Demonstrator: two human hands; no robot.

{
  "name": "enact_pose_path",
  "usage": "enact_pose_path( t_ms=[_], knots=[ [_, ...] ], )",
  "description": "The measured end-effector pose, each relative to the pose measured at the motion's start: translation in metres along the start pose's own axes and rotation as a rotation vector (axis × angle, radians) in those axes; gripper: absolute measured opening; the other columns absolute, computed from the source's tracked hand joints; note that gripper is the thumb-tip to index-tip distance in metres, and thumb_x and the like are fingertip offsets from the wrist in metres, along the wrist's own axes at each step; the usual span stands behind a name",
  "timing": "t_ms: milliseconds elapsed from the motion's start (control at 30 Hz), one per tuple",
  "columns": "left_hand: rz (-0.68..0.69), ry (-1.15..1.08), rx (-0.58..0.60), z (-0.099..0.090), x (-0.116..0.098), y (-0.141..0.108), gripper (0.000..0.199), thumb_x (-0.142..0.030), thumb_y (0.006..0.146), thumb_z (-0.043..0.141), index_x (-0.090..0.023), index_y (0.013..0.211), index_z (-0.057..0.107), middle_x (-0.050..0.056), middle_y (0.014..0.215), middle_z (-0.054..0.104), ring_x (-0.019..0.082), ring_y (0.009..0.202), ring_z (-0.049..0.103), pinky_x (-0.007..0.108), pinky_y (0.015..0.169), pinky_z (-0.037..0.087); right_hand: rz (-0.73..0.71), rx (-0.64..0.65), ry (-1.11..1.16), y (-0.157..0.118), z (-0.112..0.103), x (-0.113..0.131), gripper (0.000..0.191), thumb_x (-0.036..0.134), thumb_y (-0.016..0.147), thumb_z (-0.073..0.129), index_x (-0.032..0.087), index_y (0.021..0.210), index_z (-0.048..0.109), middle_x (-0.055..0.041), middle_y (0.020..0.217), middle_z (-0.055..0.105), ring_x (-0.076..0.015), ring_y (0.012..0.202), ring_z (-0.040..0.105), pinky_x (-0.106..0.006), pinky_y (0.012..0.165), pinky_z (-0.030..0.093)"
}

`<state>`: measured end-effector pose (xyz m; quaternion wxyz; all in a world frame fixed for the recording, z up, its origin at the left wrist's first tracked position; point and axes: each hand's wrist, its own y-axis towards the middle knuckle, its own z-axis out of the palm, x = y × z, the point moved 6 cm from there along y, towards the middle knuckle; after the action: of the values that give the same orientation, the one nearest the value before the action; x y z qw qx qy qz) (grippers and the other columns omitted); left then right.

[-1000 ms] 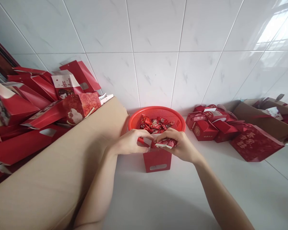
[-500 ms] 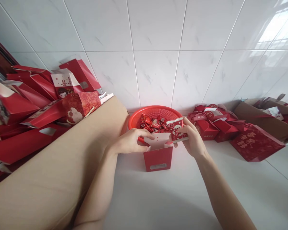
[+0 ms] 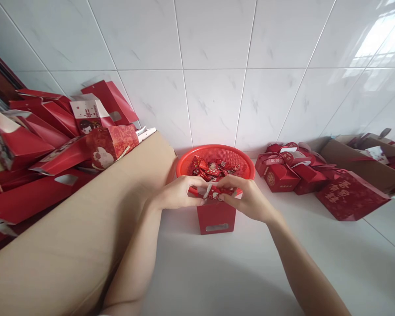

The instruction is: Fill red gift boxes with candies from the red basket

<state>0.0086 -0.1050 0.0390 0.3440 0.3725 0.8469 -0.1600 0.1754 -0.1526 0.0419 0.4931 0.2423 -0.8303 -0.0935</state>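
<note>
A small red paper gift box (image 3: 216,218) stands upright on the pale surface, its top open towards me. My left hand (image 3: 179,193) pinches the left side of its rim between thumb and fingers. My right hand (image 3: 248,198) grips a red and white wrapped snack packet (image 3: 214,193) right over the box's opening, and the packet hides most of the inside. Behind the box sits a red plastic basket (image 3: 217,148) containing several shiny red wrapped sweets (image 3: 213,169).
On the left, a large cardboard box (image 3: 95,210) is heaped with red gift boxes (image 3: 39,140). Closed red boxes (image 3: 283,177) and a dark red box (image 3: 352,197) lie to the right, near another cardboard carton (image 3: 358,162). A tiled wall (image 3: 213,101) rises behind.
My right hand has brought the packet leftwards and down from beside the gift box to over its opening. The packet has tilted. My left hand has stayed at the rim.
</note>
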Motion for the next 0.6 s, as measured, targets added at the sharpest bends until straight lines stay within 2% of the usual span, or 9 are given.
enact_pose_path(
  t_ms=[100, 200, 300, 467, 600],
  knots=[
    [0.034, -0.009, 0.009, 0.000, 0.001, 0.000, 0.039, -0.030, 0.083, 0.068, -0.025, 0.121, 0.070, 0.004, 0.118, 0.070, 0.026, 0.114, 0.064, 0.035, 0.097, 0.052, -0.010, 0.049, -0.077, -0.001, 0.002, 0.003, 0.030, 0.008, 0.082, 0.061, 0.024, 0.105, 0.071, -0.0028, 0.097, 0.074, -0.0191, 0.089, 0.068, -0.032, 0.076, 0.053],
    [0.039, -0.005, 0.012, -0.001, 0.001, 0.000, 0.039, -0.028, 0.084, 0.067, -0.025, 0.122, 0.070, 0.006, 0.123, 0.069, 0.026, 0.118, 0.062, 0.036, 0.100, 0.052, -0.034, 0.070, -0.132, -0.002, 0.002, 0.005, 0.038, 0.002, 0.079, 0.058, 0.024, 0.107, 0.072, -0.0041, 0.101, 0.074, -0.0195, 0.087, 0.067, -0.032, 0.073, 0.052],
    [0.058, 0.013, 0.014, 0.000, 0.000, 0.000, 0.037, -0.026, 0.085, 0.064, -0.025, 0.122, 0.071, 0.006, 0.125, 0.069, 0.025, 0.120, 0.061, 0.036, 0.104, 0.050, -0.069, 0.086, -0.184, -0.003, 0.004, 0.006, 0.033, 0.003, 0.080, 0.058, 0.023, 0.103, 0.072, -0.0045, 0.103, 0.075, -0.0209, 0.088, 0.065, -0.033, 0.075, 0.052],
    [0.061, 0.043, 0.004, 0.000, 0.003, 0.000, 0.040, -0.023, 0.087, 0.061, -0.021, 0.127, 0.068, 0.007, 0.131, 0.066, 0.024, 0.124, 0.060, 0.036, 0.107, 0.048, -0.082, 0.091, -0.336, -0.003, 0.013, 0.005, 0.024, 0.004, 0.083, 0.057, 0.022, 0.091, 0.071, -0.0045, 0.086, 0.073, -0.0220, 0.084, 0.061, -0.035, 0.074, 0.049],
    [0.064, 0.050, 0.004, 0.000, 0.006, 0.001, 0.040, -0.025, 0.088, 0.061, -0.020, 0.127, 0.067, 0.007, 0.132, 0.066, 0.024, 0.125, 0.060, 0.036, 0.107, 0.048, -0.112, 0.161, -0.429, -0.004, 0.018, 0.007, 0.021, 0.013, 0.092, 0.055, 0.024, 0.092, 0.073, -0.0051, 0.085, 0.072, -0.0238, 0.090, 0.063, -0.039, 0.084, 0.048]
  ],
)
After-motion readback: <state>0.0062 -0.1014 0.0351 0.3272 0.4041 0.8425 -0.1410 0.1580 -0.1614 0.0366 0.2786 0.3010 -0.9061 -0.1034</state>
